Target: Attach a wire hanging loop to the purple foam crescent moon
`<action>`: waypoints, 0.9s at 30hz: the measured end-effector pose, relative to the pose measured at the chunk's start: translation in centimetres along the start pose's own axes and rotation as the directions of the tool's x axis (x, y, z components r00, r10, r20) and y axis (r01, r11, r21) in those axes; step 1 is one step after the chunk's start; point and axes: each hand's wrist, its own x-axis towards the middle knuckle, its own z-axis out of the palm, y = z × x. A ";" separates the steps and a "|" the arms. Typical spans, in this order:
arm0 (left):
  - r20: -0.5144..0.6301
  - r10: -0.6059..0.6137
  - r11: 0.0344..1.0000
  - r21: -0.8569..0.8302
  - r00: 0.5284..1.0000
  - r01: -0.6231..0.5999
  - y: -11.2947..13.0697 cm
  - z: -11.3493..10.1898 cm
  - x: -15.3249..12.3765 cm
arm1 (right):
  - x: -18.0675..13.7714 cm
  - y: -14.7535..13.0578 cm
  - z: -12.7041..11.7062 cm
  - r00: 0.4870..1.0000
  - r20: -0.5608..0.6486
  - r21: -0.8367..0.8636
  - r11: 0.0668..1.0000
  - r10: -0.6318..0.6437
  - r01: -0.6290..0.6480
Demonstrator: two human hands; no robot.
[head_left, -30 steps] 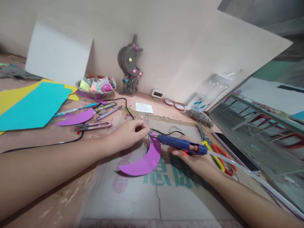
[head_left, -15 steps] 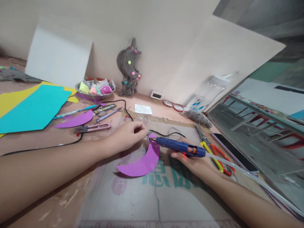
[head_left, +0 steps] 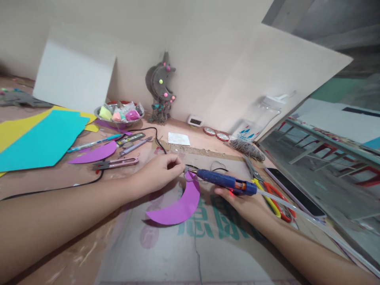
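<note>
A purple crescent of craft foam (head_left: 178, 206) lies on a printed grey sheet (head_left: 190, 245) in front of me. My right hand (head_left: 240, 200) is wrapped round a blue glue gun (head_left: 227, 181), whose nozzle points left at the crescent's upper tip. A clear glue stick trails from the gun's back toward the lower right. My left hand (head_left: 156, 174) is closed in a pinch just left of the nozzle, on something small and grey at that tip that I cannot name. The gun's black cord (head_left: 53, 190) runs off to the left.
Teal (head_left: 38, 138) and yellow sheets lie at the left, with another purple crescent (head_left: 93, 154), pens and snips (head_left: 115, 163). A bowl of pompoms (head_left: 120, 114) and a grey moon ornament (head_left: 160, 85) stand at the back. Scissors (head_left: 267, 190) and a phone (head_left: 293, 190) lie to the right.
The gun's nozzle has crept slightly up and left along the crescent's tip. My left hand keeps its pinch in the same spot. The view has shifted a little.
</note>
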 end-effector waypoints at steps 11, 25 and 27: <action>0.001 0.015 1.000 -0.024 1.000 -0.015 -0.5 0.2 0.2 | -0.1 0.3 -0.2 0.998 -0.012 -0.017 0.998 -0.056 0.056; 0.007 0.020 0.999 -0.038 1.000 -0.019 -0.5 0.3 0.3 | -0.1 1.0 0.0 1.000 -0.018 -0.026 0.999 -0.019 0.018; -0.007 0.039 0.999 -0.031 0.999 -0.039 -0.6 0.3 0.4 | -0.1 0.9 0.0 0.999 -0.036 -0.038 0.999 -0.013 0.012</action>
